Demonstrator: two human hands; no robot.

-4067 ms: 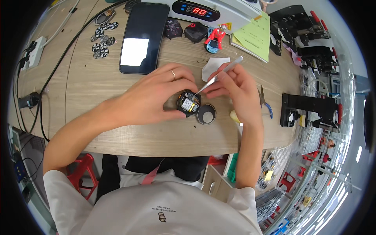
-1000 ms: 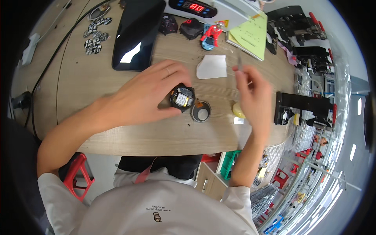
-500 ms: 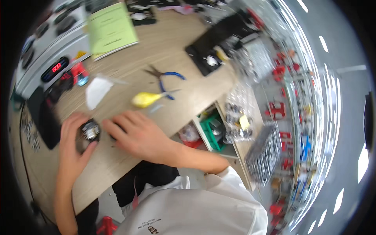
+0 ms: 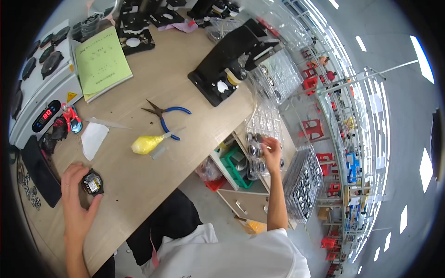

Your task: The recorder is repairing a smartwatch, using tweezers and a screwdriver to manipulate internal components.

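At the table's left front, my left hand (image 4: 76, 204) curls thumb and fingers around the rim of a round black watch case (image 4: 93, 183). The case lies open side up, with silver and gold-coloured inner parts showing. My right hand (image 4: 272, 155) reaches far out to the right, over a clear plastic tray (image 4: 273, 123) holding round dark parts. Its thumb and fingertips are drawn together beside one of those parts; whether anything is between them is too small to make out.
Mid-table lie blue-handled pliers (image 4: 164, 113), a yellow bulb-shaped dispenser (image 4: 147, 144) and a white sheet (image 4: 95, 140). A black press (image 4: 227, 60) stands behind. At left are a heating plate (image 4: 46, 116), a green booklet (image 4: 103, 62) and a black pad (image 4: 41, 171). Stacked trays (image 4: 303, 190) stand right.
My right hand has left the spot beside the watch case and swung right to the clear tray. My left hand keeps its hold on the case. The whole view has shifted.
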